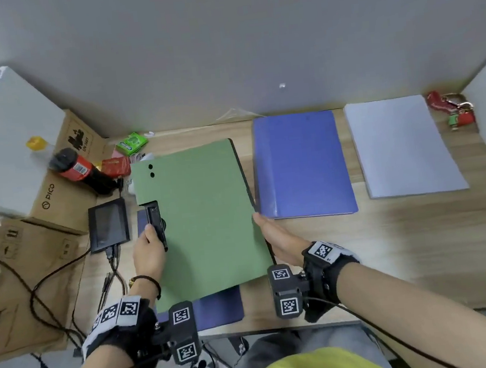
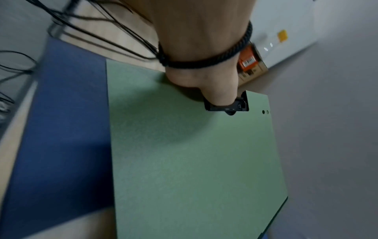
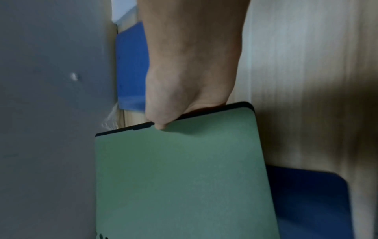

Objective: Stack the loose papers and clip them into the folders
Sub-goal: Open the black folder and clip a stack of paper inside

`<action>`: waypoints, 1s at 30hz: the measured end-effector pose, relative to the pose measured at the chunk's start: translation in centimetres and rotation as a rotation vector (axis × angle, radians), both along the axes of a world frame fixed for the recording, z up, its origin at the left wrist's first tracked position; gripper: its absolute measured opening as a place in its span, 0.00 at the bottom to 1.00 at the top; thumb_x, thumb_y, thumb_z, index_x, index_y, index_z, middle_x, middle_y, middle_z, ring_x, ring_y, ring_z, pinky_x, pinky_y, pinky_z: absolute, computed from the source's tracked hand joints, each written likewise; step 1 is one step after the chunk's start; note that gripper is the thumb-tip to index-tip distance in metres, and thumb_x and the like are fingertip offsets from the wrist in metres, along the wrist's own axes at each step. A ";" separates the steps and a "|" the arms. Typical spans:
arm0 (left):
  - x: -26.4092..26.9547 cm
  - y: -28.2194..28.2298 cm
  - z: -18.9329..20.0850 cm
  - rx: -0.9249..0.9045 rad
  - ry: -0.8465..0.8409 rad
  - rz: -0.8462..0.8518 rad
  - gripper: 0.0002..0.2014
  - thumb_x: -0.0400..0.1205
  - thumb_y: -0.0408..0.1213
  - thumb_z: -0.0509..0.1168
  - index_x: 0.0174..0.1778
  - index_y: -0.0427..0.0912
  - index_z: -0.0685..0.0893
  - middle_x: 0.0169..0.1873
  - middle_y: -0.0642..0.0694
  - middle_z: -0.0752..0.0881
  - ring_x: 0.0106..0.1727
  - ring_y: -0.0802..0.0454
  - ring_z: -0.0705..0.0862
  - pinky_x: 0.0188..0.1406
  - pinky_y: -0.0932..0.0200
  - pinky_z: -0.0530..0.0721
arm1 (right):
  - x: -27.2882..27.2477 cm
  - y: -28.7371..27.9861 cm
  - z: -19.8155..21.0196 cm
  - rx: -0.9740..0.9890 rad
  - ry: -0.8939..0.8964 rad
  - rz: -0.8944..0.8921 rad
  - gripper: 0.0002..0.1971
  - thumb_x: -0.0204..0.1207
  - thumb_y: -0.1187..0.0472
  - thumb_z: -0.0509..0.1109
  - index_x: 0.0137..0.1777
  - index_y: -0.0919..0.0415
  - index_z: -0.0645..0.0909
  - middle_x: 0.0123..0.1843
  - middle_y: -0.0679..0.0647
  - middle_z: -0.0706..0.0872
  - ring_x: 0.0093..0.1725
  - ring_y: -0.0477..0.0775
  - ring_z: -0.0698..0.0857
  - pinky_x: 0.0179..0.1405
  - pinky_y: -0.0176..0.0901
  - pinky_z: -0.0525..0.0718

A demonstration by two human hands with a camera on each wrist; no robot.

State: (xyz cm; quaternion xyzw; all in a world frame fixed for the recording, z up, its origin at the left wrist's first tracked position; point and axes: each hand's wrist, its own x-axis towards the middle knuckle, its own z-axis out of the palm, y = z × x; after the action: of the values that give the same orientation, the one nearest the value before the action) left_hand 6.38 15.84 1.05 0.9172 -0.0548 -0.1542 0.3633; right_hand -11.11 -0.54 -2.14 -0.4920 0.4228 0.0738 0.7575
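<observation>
Head view: the green folder (image 1: 203,218) sits at table centre, over a dark blue folder (image 1: 219,309). Your left hand (image 1: 148,253) grips the black clip (image 1: 156,223) at the folder's 9 o'clock edge; your right hand (image 1: 280,239) holds the 3 o'clock edge. The white paper stack (image 1: 399,146) lies well apart at 2 o'clock, beyond a blue folder (image 1: 300,166). Risk: a released clip may snap shut on nothing.

Left wrist view: the thumb (image 2: 219,95) presses the clip; whether it is open cannot be determined.

Right wrist view: fingers under the cover are hidden; the image is blurred.
</observation>
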 end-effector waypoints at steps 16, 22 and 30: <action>-13.4 -21.9 4.7 0.112 0.400 -0.941 0.64 0.61 0.65 0.76 0.84 0.56 0.41 0.85 0.47 0.43 0.85 0.50 0.50 0.81 0.43 0.62 | -9.7 -9.5 4.7 -0.136 -0.161 -0.507 0.28 0.76 0.37 0.61 0.72 0.49 0.76 0.67 0.48 0.84 0.62 0.49 0.83 0.62 0.48 0.79; -13.6 -23.0 7.1 0.059 0.393 -0.964 0.49 0.68 0.49 0.73 0.83 0.57 0.53 0.74 0.56 0.65 0.75 0.52 0.69 0.66 0.47 0.80 | -10.8 -10.7 5.4 -0.268 -0.117 -0.517 0.19 0.85 0.47 0.56 0.70 0.53 0.77 0.50 0.44 0.81 0.39 0.35 0.73 0.32 0.34 0.67; -3.8 -17.0 10.8 -0.196 0.334 -0.563 0.22 0.69 0.17 0.47 0.45 0.44 0.79 0.25 0.44 0.72 0.28 0.51 0.71 0.24 0.61 0.65 | -15.5 -13.4 2.8 -0.426 0.233 -0.585 0.17 0.83 0.65 0.53 0.32 0.50 0.66 0.47 0.55 0.74 0.34 0.49 0.72 0.33 0.37 0.72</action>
State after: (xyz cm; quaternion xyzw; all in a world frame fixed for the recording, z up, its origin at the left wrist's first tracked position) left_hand 2.57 -1.18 11.82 0.7888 -0.2600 -0.3906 0.3970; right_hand -26.58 -13.95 0.63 -0.4852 0.6346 -0.1798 0.5741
